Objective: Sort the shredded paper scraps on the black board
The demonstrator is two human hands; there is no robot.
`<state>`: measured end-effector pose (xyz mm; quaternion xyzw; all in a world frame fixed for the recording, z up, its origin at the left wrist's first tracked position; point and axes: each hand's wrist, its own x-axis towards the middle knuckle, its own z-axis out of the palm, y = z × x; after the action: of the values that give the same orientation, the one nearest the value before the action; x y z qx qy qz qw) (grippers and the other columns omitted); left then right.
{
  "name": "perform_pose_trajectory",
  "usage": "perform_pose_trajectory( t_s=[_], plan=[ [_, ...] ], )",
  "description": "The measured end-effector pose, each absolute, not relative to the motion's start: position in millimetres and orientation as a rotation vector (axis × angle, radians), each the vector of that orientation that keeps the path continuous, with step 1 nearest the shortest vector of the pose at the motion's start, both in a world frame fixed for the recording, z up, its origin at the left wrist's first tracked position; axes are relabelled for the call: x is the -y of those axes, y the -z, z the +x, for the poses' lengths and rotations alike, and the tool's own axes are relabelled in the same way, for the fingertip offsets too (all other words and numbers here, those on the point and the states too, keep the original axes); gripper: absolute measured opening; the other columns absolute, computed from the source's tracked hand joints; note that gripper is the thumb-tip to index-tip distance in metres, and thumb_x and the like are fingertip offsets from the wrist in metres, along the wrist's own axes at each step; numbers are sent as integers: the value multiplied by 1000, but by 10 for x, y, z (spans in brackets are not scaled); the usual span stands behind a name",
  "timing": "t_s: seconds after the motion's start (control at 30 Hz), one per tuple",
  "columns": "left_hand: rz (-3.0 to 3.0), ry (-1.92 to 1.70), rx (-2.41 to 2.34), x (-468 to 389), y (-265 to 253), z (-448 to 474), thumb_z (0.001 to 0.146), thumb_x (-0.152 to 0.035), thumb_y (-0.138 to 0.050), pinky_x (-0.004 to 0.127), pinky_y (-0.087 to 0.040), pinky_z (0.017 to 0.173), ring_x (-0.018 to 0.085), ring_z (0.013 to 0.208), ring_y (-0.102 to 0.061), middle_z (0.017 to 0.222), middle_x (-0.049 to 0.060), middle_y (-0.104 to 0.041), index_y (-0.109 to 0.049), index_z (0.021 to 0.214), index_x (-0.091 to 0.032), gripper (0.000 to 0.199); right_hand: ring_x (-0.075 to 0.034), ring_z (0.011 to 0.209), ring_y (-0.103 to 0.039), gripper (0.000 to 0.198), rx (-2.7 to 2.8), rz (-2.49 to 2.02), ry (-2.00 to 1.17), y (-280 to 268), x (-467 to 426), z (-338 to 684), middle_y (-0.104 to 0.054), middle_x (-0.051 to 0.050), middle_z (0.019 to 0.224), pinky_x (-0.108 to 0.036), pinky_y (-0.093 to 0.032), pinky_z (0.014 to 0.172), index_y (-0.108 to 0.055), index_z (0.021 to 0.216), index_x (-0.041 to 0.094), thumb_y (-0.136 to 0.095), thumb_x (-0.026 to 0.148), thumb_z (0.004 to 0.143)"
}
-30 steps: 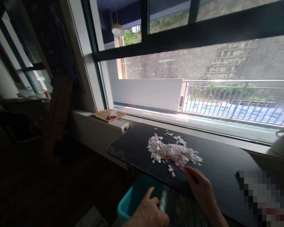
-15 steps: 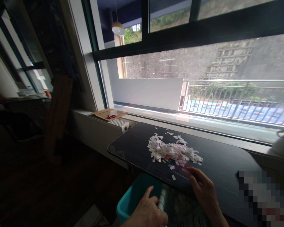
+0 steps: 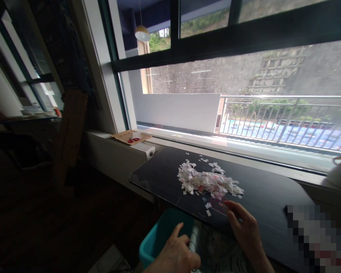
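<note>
On the dark table lies a heap of small cut paper scraps, mostly white with some pink. My right hand is closed at the table's front edge, pinching a thin, see-through pinkish sheet beside the heap. A few loose scraps lie near the sheet. Below the table edge stands a turquoise bin. My left hand lies over its right side, index finger stretched out and the other fingers curled at the rim by a white striped strip. Its thumb is hidden.
Red-handled scissors rest on brown cardboard atop the radiator at the left. A large window with a sill runs behind the table. A tall cardboard piece leans farther left. A blurred patch covers the right corner.
A white scrap near the sheet has shifted slightly toward the table's front edge, and the sheet's tilt has changed a little. Both hands stay almost in place.
</note>
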<state>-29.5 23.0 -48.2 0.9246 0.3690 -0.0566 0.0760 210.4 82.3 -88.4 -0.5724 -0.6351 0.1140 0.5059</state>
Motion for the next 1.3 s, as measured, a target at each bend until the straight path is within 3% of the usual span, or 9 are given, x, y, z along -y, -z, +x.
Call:
perform_pose_trajectory(
  t_s=[0.47, 0.73, 0.9, 1.13, 1.3],
  plan=[
    [2751, 204, -1138, -276, 447, -351, 75, -28, -70, 54, -22, 107, 22, 82, -62, 66, 3, -63, -72, 85, -23, 11, -22, 75, -72, 26, 1529, -1346, -424, 779, -754, 2117, -77, -5, 81, -22, -56, 64, -74, 81, 18, -53, 31, 74],
    [2650, 66, -1232, -228, 415, -452, 68, -30, -75, 49, -18, 110, 18, 78, -61, 66, -1, -60, -67, 72, -22, 12, -22, 70, -71, 25, 1523, -1340, -469, 739, -725, 2101, -76, -5, 75, -22, -55, 59, -73, 75, 18, -52, 31, 72],
    [2632, -2, -1272, -229, 419, -458, 66, -25, -74, 47, -16, 110, 18, 80, -60, 65, -3, -58, -64, 69, -22, 11, -22, 72, -71, 26, 1458, -1333, -423, 732, -732, 2092, -76, -6, 77, -23, -55, 62, -73, 77, 18, -54, 33, 72],
    [2621, 2, -1269, -222, 417, -472, 65, -23, -73, 49, -17, 109, 18, 79, -59, 67, -3, -59, -63, 68, -21, 11, -22, 67, -70, 24, 1537, -1359, -428, 750, -741, 2110, -75, -4, 73, -23, -53, 54, -72, 73, 18, -51, 30, 72],
    [2598, 10, -1253, -230, 388, -470, 66, -27, -74, 48, -17, 110, 18, 77, -59, 65, -3, -58, -62, 65, -21, 13, -22, 72, -70, 26, 1479, -1345, -356, 770, -749, 2088, -76, -6, 80, -23, -55, 60, -73, 81, 18, -54, 34, 75]
  ],
)
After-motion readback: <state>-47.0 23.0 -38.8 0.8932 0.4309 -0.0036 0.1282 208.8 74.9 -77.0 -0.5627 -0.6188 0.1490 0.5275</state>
